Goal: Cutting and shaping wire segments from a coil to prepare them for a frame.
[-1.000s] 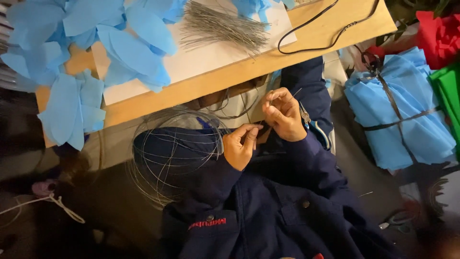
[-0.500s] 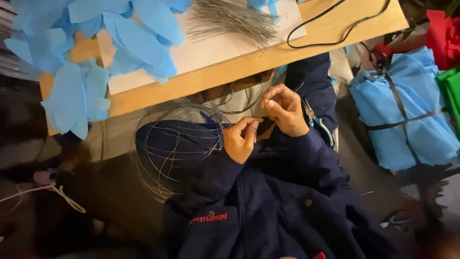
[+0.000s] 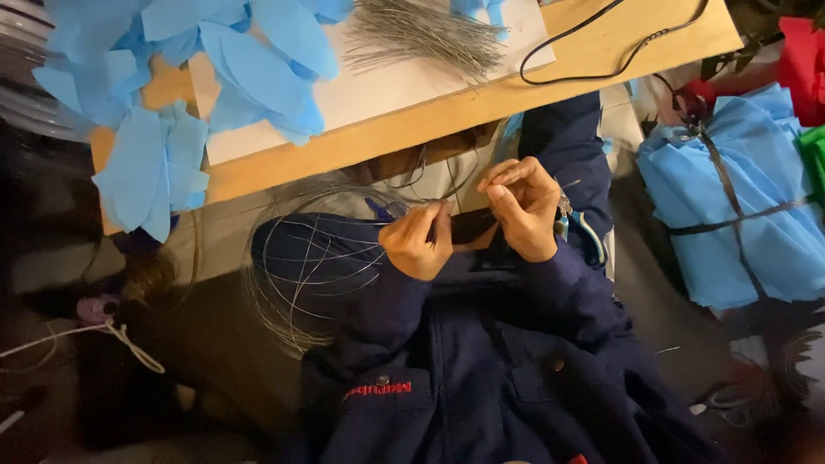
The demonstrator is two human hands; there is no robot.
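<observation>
Left hand (image 3: 418,243) is pinched shut on thin grey wire, thumb and fingers pressed together, sitting over the lap just below the bench (image 3: 447,112) edge. Right hand (image 3: 524,206) is just beside it, nearly touching, fingertips closed on the same wire or on something small and dark between the two hands; too blurred to tell which. Wire coil (image 3: 309,266) lies loose on the left thigh, many fine loops spreading from the left hand down and outward, one strand running up under the bench edge. Judging from the grip, the step in hand is working a short stretch of wire drawn off the coil, holding it taut between the two pinches, maybe bending or twisting it. Blue-handled pliers (image 3: 584,234) rest on the right thigh just beside the right wrist, untouched. On the bench, well apart from the hands: a bundle of cut straight wires (image 3: 430,34) on a white sheet (image 3: 404,82), a heap of blue paper petals (image 3: 215,51) at the left, a black cord (image 3: 601,51) at the right. A tied stack of blue paper (image 3: 739,198) sits off to the right, beyond the knee. Next move likely calls for keeping both pinches firm so the springy wire does not slip or tangle with the coil, and the right hand freeing itself to reach the pliers if a cut is needed.
</observation>
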